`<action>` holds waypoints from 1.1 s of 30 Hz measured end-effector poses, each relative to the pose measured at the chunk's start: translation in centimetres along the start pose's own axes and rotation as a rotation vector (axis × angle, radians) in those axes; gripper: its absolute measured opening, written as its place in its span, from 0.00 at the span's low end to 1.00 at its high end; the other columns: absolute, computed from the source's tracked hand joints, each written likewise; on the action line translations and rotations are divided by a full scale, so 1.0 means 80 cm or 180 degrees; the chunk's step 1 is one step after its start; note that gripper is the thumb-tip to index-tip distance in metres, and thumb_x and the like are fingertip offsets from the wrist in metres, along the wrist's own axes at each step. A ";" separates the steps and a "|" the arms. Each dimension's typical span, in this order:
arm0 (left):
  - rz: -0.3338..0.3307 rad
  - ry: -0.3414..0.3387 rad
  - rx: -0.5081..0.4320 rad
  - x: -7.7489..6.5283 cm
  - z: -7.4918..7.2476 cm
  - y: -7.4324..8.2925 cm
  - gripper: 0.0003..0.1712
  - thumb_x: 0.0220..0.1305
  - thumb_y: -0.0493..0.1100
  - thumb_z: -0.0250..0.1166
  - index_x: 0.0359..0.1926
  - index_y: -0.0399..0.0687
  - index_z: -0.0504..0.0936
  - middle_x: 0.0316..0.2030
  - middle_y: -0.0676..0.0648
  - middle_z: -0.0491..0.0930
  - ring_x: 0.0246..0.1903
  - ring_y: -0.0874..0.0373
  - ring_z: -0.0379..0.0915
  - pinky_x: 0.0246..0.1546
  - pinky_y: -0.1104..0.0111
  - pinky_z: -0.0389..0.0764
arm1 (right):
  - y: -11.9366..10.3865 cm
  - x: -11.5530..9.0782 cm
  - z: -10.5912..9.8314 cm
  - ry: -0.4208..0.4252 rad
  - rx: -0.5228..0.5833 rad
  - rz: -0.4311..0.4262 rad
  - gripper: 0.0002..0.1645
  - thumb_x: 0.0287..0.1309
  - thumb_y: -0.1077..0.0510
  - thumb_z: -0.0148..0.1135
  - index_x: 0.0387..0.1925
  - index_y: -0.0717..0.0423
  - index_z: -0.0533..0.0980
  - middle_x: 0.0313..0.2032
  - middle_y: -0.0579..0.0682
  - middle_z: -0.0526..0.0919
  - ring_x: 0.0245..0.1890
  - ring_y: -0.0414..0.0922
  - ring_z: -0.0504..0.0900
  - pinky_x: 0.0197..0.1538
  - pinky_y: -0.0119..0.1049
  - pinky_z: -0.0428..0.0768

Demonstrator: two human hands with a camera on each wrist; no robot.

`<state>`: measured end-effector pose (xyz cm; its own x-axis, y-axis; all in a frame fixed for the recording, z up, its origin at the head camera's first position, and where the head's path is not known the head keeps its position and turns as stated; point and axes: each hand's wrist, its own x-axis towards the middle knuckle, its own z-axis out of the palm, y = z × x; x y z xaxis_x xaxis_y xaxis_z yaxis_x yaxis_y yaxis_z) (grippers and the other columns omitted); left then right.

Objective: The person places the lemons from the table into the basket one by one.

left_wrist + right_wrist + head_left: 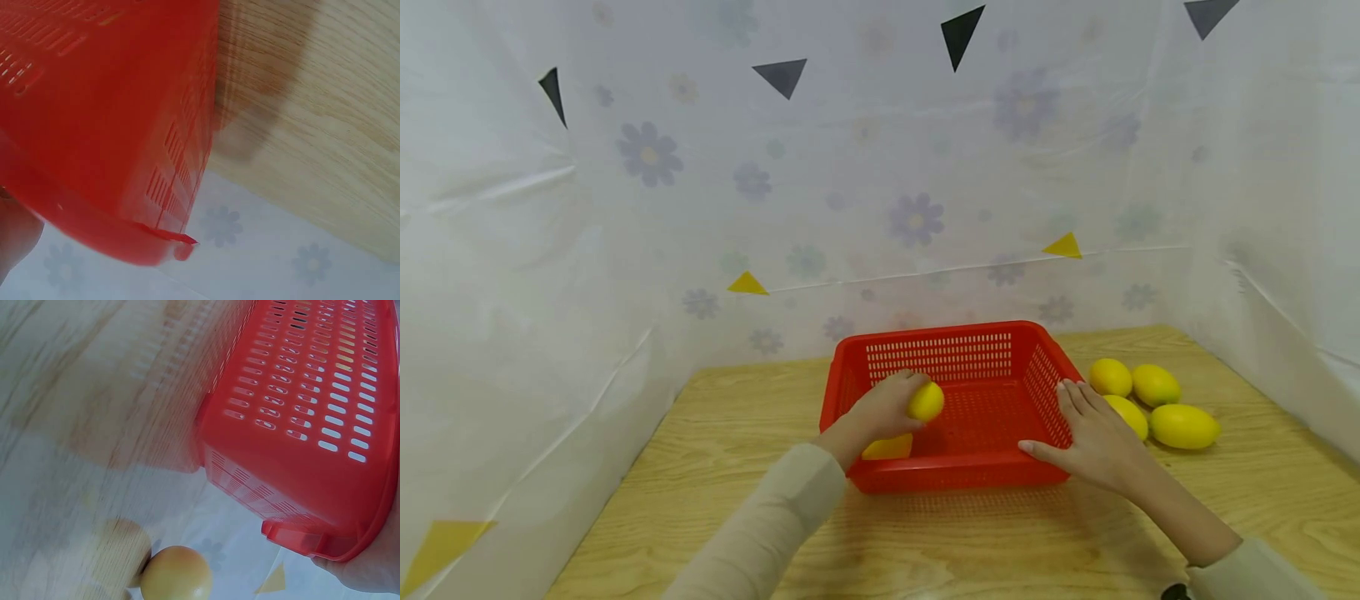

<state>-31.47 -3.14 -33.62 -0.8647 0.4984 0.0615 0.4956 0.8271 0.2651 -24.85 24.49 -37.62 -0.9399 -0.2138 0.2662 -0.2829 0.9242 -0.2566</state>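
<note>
A red plastic basket (951, 473) with slotted walls stands on the wooden table. Inside its left part, my left hand (880, 408) grips a yellow lemon (927, 402), its fingers curled over the fruit. Below that hand, a yellow piece (887, 448) in the basket is partly hidden. My right hand (1101, 437) rests on the basket's right rim near the front corner, fingers extended and thumb spread toward the front rim. The left wrist view shows the basket's outer wall (94, 125) and only a sliver of hand; the lemon is out of sight there.
Right of the basket lie several more lemons (1184, 427), one partly behind my right hand. One yellow fruit (176, 575) shows low in the right wrist view. White flower-patterned sheeting (850, 208) encloses the table (730, 450) at the back and sides.
</note>
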 end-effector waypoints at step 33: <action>0.0115 -0.0373 0.0088 0.008 0.015 0.009 0.27 0.60 0.48 0.63 0.59 0.47 0.72 0.55 0.48 0.77 0.51 0.57 0.74 0.53 0.65 0.77 | -0.001 0.003 0.002 0.0017 -0.0036 -0.0010 0.61 0.52 0.28 0.52 0.65 0.76 0.53 0.66 0.75 0.53 0.66 0.69 0.50 0.65 0.63 0.52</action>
<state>-31.57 -1.92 -34.58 -0.8317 0.5536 -0.0428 0.5297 0.8142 0.2379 -25.06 24.31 -37.65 -0.9380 -0.2150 0.2718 -0.2835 0.9270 -0.2453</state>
